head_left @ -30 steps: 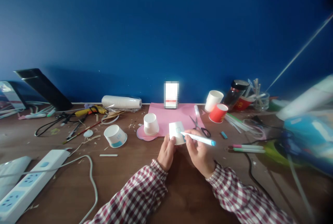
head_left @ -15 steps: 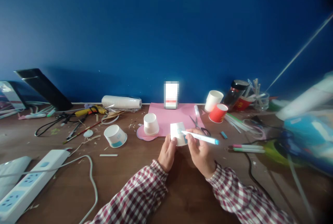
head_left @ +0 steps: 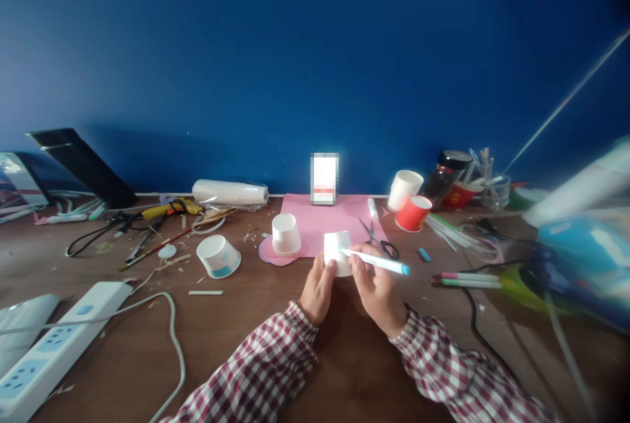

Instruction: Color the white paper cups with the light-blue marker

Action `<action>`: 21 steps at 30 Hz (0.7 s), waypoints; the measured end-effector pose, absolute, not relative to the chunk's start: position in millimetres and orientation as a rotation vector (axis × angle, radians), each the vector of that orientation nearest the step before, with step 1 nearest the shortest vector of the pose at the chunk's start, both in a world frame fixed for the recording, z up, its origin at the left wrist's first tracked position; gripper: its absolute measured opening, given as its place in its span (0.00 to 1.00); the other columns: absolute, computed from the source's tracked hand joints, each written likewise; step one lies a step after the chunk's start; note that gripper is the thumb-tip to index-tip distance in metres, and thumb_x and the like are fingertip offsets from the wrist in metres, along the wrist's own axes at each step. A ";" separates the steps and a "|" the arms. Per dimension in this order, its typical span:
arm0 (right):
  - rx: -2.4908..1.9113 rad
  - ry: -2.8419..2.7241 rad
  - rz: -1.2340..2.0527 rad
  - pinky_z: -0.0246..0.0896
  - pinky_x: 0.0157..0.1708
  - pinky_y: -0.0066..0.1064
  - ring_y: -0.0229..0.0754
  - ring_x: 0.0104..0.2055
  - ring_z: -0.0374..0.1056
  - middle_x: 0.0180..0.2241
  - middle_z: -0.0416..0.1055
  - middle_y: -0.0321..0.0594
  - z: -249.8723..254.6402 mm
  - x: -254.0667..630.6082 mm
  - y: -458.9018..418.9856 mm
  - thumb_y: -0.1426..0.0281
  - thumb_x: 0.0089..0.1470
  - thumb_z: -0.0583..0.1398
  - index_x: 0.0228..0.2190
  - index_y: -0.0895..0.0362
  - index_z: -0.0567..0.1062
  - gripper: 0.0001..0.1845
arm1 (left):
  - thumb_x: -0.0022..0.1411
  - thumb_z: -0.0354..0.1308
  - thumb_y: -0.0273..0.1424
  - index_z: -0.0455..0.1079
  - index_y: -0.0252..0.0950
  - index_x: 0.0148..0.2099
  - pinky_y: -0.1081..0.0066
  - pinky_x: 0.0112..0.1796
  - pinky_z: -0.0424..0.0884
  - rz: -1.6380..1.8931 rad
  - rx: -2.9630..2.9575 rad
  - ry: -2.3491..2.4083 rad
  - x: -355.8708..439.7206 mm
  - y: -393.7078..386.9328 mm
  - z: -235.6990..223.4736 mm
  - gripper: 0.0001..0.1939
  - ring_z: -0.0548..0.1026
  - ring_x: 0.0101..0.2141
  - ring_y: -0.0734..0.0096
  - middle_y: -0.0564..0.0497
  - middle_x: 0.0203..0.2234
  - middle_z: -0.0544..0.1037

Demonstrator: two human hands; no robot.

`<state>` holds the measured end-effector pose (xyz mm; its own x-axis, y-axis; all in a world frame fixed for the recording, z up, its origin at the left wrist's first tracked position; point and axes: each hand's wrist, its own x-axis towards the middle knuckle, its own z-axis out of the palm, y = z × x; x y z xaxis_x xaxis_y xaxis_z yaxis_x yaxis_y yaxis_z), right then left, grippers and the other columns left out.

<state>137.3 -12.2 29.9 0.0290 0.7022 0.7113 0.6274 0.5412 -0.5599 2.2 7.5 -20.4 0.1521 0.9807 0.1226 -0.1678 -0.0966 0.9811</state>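
Note:
My left hand is closed on a white paper cup, its thumb lying on the cup's near side. My right hand pinches a white and light-blue marker. The marker's tip meets the side of the cup, or comes very close to it. Just left of the held cup, another white paper cup rests upside down on a pink cut-out shape. Further left, a cup with blue patches is on the table. Behind my right hand lie dark-handled scissors.
Pink paper lies under a phone-like screen, pixelated. At right stand a red cup, a white cup and a dark jar. At left are a power strip, a yellow glue gun and stacked cups.
The held cup has turned slightly in my left hand, so less blue shows on it. The marker's rear end has shifted a little to the left.

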 end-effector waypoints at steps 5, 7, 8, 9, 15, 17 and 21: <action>-1.150 -1.658 0.066 0.69 0.31 0.32 0.43 0.33 0.72 0.32 0.75 0.43 31.8 137.8 -12.6 0.69 0.64 0.55 0.38 0.57 0.74 0.08 | 0.64 0.52 0.50 0.70 0.35 0.48 0.60 0.44 0.70 1.244 1.227 0.908 1.8 7.7 -21.8 0.24 0.72 0.40 0.60 0.46 0.37 0.76; -1.162 -1.652 0.069 0.68 0.31 0.32 0.42 0.33 0.71 0.32 0.75 0.43 32.2 138.1 -12.3 0.69 0.64 0.55 0.38 0.57 0.74 0.08 | 0.64 0.52 0.50 0.70 0.35 0.49 0.60 0.44 0.70 1.242 1.210 0.908 1.9 7.9 -22.9 0.24 0.72 0.39 0.60 0.46 0.37 0.76; -1.166 -1.651 0.071 0.68 0.31 0.32 0.42 0.32 0.71 0.32 0.75 0.43 32.3 138.3 -12.1 0.69 0.64 0.55 0.37 0.58 0.74 0.08 | 0.64 0.52 0.49 0.70 0.35 0.49 0.60 0.45 0.70 1.240 1.201 0.904 2.0 8.0 -23.4 0.24 0.72 0.40 0.60 0.46 0.37 0.76; -1.168 -1.648 0.073 0.68 0.31 0.32 0.42 0.32 0.70 0.32 0.74 0.43 32.2 138.5 -11.9 0.69 0.64 0.55 0.37 0.58 0.74 0.09 | 0.65 0.52 0.49 0.70 0.35 0.50 0.60 0.45 0.69 1.239 1.190 0.897 2.0 8.0 -24.0 0.24 0.72 0.40 0.60 0.46 0.37 0.76; -1.172 -1.635 0.077 0.67 0.30 0.31 0.41 0.32 0.70 0.32 0.74 0.43 31.2 139.4 -10.8 0.69 0.64 0.55 0.38 0.58 0.74 0.08 | 0.65 0.53 0.48 0.70 0.36 0.52 0.60 0.46 0.70 1.231 1.121 0.844 2.7 8.1 -26.8 0.23 0.73 0.42 0.59 0.45 0.40 0.77; -1.175 -1.629 0.055 0.67 0.29 0.31 0.41 0.31 0.70 0.32 0.75 0.43 30.9 139.7 -10.7 0.69 0.64 0.55 0.38 0.58 0.74 0.08 | 0.65 0.53 0.47 0.70 0.36 0.51 0.60 0.47 0.70 1.242 1.100 0.830 2.8 8.2 -27.7 0.22 0.73 0.43 0.58 0.45 0.41 0.77; -1.172 -1.619 0.029 0.68 0.29 0.31 0.41 0.31 0.71 0.33 0.75 0.43 29.7 140.2 -10.0 0.69 0.64 0.55 0.38 0.58 0.73 0.08 | 0.65 0.54 0.46 0.70 0.36 0.52 0.59 0.48 0.69 1.245 1.081 0.811 2.8 8.5 -28.9 0.22 0.73 0.45 0.57 0.44 0.44 0.77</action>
<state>140.2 -10.0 29.7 0.0710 0.6854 0.7247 0.6591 0.5131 -0.5499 2.8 8.5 -28.9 0.1738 0.9817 0.0774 -0.3255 -0.0169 0.9454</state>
